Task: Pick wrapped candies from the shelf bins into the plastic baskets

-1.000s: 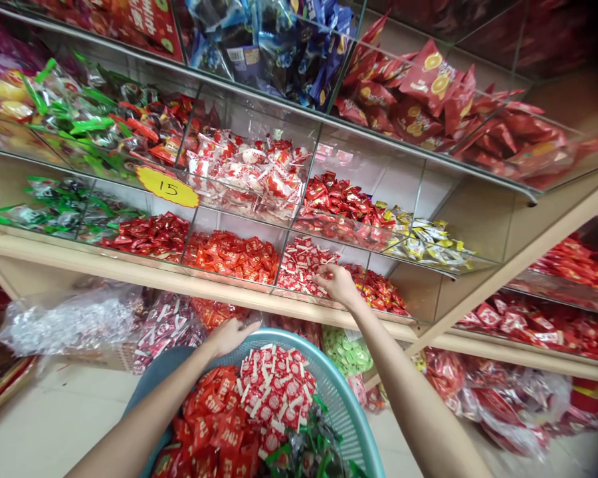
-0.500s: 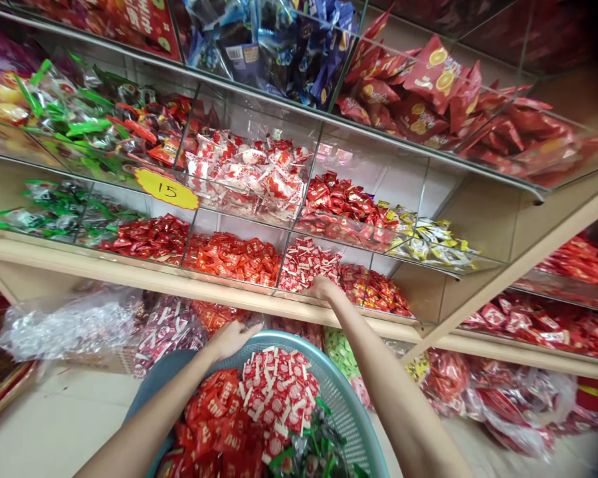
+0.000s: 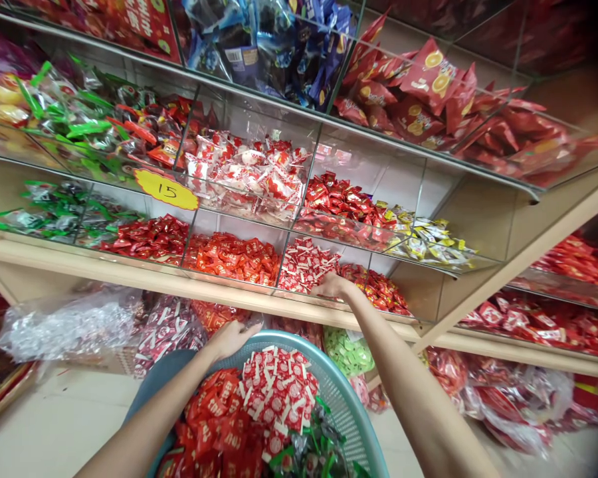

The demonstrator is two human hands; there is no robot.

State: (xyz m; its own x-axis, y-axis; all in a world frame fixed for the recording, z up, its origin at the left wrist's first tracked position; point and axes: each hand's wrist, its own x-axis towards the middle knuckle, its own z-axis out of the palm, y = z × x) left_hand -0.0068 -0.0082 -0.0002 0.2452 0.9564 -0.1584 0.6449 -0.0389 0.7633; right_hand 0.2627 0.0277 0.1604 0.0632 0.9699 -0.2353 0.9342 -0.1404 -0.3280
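Right hand [image 3: 331,285] is edging toward three o'clock at the shelved candies [image 3: 303,262]; left hand [image 3: 233,340] is resting at eleven o'clock on the basket [image 3: 347,406]. I'm unable to tell either grip.

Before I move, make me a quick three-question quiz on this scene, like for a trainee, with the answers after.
1. True or false: the left hand is at the basket rim.
2. What number is written on the yellow tag?
3. On the shelf, the right hand is nearest: A) blue packets; B) green packets; C) red-and-white packets.

Key: 1 true; 2 15; 3 C.
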